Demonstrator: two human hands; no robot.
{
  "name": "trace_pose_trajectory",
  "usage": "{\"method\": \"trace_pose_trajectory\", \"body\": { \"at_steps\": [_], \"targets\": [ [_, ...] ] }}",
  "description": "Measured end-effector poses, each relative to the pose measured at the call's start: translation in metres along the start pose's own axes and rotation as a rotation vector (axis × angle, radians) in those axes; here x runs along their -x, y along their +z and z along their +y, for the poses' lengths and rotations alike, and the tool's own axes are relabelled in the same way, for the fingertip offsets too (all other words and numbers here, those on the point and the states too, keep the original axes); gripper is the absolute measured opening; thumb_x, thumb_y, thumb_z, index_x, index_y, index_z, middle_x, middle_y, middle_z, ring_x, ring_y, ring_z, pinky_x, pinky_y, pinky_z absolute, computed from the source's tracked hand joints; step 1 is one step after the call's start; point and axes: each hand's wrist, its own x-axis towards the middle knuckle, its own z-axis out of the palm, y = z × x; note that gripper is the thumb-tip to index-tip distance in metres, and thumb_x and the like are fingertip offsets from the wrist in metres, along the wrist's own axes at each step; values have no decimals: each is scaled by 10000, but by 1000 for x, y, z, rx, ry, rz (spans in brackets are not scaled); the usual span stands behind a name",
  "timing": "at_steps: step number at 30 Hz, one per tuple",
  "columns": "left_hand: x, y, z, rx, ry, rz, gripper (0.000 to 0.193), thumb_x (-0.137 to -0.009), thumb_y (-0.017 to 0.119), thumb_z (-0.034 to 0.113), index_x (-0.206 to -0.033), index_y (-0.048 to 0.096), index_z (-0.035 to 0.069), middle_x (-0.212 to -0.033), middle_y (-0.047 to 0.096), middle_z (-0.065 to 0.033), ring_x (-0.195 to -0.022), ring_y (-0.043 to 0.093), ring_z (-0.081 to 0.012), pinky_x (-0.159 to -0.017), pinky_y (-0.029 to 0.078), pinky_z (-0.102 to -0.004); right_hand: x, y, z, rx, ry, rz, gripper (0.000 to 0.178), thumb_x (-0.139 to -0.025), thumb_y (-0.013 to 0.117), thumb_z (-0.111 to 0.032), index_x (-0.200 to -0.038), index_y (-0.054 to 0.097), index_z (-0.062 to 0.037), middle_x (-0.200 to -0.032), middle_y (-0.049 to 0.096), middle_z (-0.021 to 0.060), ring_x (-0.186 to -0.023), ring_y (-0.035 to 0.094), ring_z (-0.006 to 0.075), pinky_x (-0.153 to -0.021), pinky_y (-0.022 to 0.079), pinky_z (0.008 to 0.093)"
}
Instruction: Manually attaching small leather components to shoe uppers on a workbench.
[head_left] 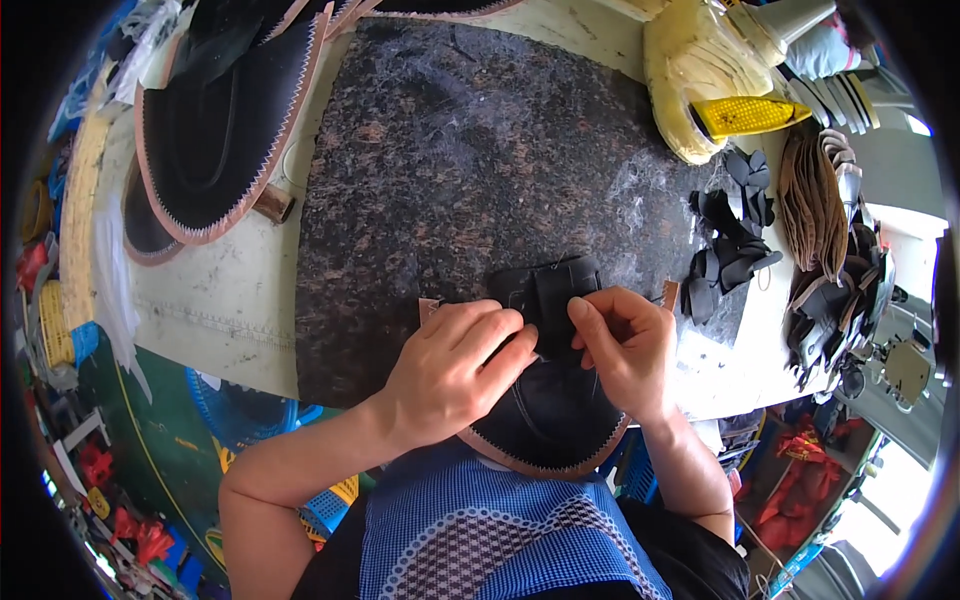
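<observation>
A black leather shoe upper (pixel 560 405) with a brown zigzag-cut border lies at the near edge of the slab, its rounded end toward me. On its far part sits a folded black leather strap or flap (pixel 567 290). My left hand (pixel 450 370) is closed at the left side of the upper, fingers curled over the leather beside the strap. My right hand (pixel 630 345) pinches the right edge of the strap between thumb and fingers. The fingertips of the left hand partly hide the leather they grip.
A dark speckled stone slab (pixel 480 160) covers the table's middle. Similar uppers (pixel 215 130) lie stacked at far left. Small black leather pieces (pixel 730 240) are heaped to the right, beside stacked brown strips (pixel 812 200). A yellow-handled tool (pixel 750 117) rests in a cream-coloured container (pixel 690 60).
</observation>
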Motion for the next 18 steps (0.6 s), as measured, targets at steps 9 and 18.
{"method": "trace_pose_trajectory", "body": {
  "at_steps": [9, 18],
  "targets": [
    [-1, -1, -1, 20, -29, -28, 275, -772, 831, 119, -1024, 749, 47, -1121, 665, -57, -960, 645, -212, -805, 546, -350, -5, 2, -4, -6, 95, 16, 203, -987, 715, -146, -893, 723, 33, -648, 688, 44, -541, 637, 68, -486, 472, 219],
    [-6, -1, -1, 64, -43, -117, 162, -817, 769, 76, -929, 661, 33, -1405, 637, -153, -942, 610, -250, -845, 515, -336, -6, 8, -6, 70, 90, 44, 219, -955, 748, -147, -823, 702, 21, -642, 685, 45, -535, 641, 76, -480, 469, 221]
  ]
}}
